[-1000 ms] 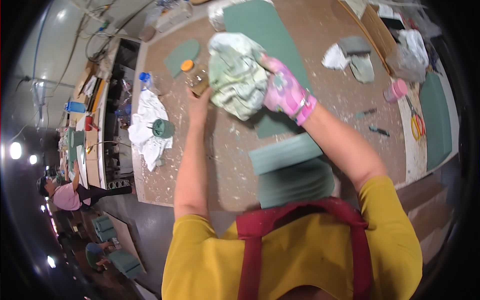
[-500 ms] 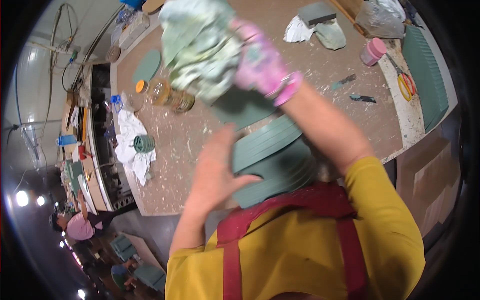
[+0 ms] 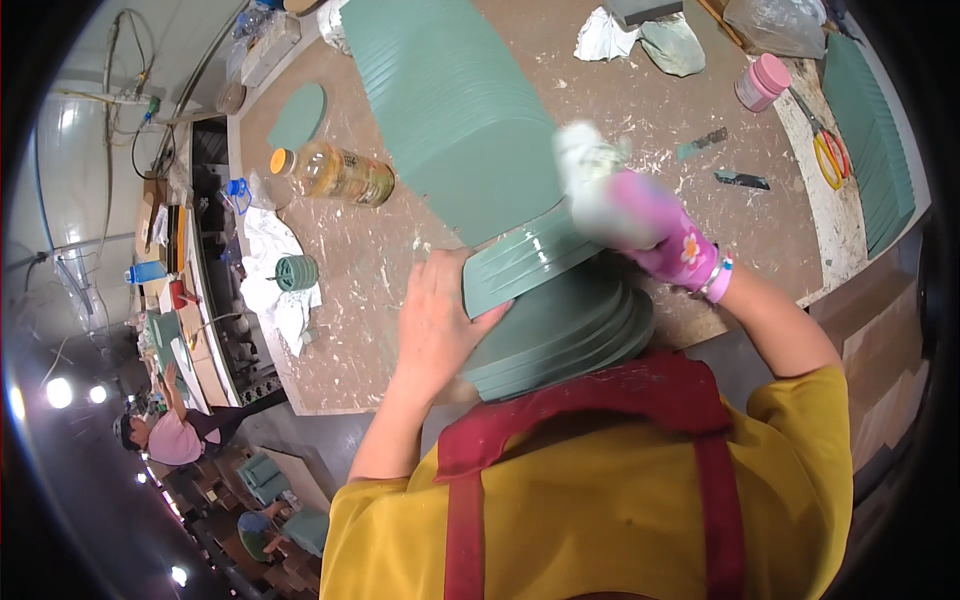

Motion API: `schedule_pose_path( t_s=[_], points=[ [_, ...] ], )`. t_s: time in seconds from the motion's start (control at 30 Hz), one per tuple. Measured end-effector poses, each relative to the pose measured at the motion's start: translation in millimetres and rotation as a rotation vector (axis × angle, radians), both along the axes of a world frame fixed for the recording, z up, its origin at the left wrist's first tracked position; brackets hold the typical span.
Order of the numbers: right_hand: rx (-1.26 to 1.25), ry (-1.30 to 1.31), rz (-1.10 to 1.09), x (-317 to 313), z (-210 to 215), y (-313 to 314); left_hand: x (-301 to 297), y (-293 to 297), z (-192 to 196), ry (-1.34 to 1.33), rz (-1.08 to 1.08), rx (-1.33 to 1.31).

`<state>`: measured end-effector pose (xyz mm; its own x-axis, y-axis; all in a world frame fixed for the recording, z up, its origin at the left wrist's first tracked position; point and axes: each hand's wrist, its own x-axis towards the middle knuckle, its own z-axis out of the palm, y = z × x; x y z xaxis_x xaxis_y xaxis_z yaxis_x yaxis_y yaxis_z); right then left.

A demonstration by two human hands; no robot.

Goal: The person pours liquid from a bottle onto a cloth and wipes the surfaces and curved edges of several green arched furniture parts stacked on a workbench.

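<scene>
Close to my body lies a fanned stack of green rounded sheets point(image 3: 560, 340), layered with their edges showing. My bare left hand point(image 3: 437, 315) grips the left end of the top layers, the thumb along the near edge. A glossy wet-looking streak crosses that green band point(image 3: 530, 258). In my right hand point(image 3: 665, 225), which wears a pink flowered glove, is a bunched whitish-green cloth point(image 3: 590, 165), blurred by motion, at the right end of the band. Beyond it, a longer fan of overlapping green sheets point(image 3: 460, 120) stretches across the table.
Left on the worktable point(image 3: 370, 290) are a yellow-capped bottle point(image 3: 335, 175), a green oval piece point(image 3: 298, 115) and a green coil point(image 3: 296, 272) on white cloth. To the right are a pink jar point(image 3: 763, 82), scissors point(image 3: 828, 150) and ridged green sheets point(image 3: 870, 150). Another person point(image 3: 172, 435) works far left.
My right hand has brought the cloth down and right from the far sheets, uncovering them. My left hand has closed on the near sheets, and a wet shine now shows there.
</scene>
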<state>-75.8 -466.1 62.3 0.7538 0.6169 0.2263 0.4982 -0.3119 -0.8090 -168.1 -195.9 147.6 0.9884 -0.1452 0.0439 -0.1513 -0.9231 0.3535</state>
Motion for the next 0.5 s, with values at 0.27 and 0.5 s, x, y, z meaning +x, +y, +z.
schedule_pose_path(
  t_s=[0.27, 0.5],
  points=[
    [0.233, -0.318, 0.012, 4.2, 25.3, 41.6, -3.8, 0.6, 2.0, 0.018, -0.025, 0.044],
    [0.126, 0.034, -0.152, -3.5, -7.8, 23.7, -2.9, -4.5, 3.5, 0.028, -0.041, 0.076]
  ],
)
